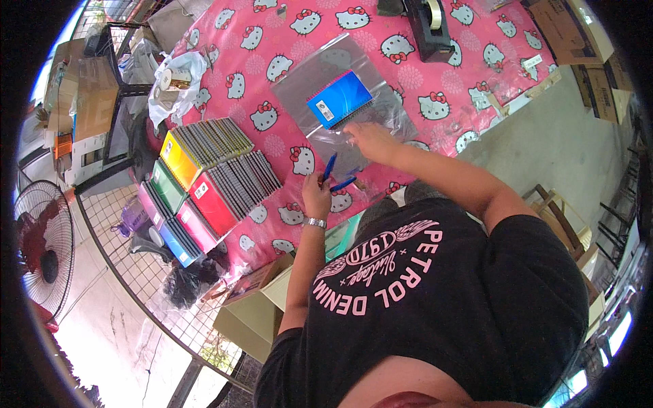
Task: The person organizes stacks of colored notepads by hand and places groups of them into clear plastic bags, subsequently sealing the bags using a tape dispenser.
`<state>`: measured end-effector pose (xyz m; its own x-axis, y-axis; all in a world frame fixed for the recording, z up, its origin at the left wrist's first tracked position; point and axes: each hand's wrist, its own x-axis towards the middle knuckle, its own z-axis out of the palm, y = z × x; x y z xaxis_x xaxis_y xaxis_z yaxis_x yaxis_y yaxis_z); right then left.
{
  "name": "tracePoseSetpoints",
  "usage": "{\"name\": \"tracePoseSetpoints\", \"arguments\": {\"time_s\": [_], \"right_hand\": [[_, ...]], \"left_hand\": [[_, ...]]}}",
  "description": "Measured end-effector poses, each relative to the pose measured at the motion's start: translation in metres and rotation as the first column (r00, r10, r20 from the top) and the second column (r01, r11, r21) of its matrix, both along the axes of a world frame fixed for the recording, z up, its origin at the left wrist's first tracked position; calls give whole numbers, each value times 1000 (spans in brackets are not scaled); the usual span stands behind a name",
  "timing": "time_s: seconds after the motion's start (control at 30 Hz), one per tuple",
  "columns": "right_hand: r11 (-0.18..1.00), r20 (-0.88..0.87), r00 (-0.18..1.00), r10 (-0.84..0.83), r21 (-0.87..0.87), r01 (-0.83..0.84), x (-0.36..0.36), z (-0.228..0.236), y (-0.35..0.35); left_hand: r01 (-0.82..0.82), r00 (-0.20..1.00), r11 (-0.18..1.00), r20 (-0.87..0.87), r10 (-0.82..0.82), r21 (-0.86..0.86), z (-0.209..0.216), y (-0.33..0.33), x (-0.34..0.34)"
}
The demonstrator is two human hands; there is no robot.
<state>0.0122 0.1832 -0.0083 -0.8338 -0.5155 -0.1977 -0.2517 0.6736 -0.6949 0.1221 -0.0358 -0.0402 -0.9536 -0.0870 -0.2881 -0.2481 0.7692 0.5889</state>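
where plastic (pixel 297 93) lies, a blue notebook (pixel 348 97) bears a label (pixel 324 111).

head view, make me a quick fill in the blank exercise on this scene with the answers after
The hand nearest the blue spiral notebook is the person's ____ one.
The patterned tablecloth has a ____ background.
The black dispenser holds a roll of ____.

Missing words: right; pink; tape.
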Motion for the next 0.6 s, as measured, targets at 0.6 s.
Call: {"name": "tracePoseSetpoints", "arguments": {"time_s": [0.6], "right_hand": [[975,221,974,43,-224,8,-134,18,95]], "left_hand": [[-136,991,911,43,130,390,29,-22,-135]]}}
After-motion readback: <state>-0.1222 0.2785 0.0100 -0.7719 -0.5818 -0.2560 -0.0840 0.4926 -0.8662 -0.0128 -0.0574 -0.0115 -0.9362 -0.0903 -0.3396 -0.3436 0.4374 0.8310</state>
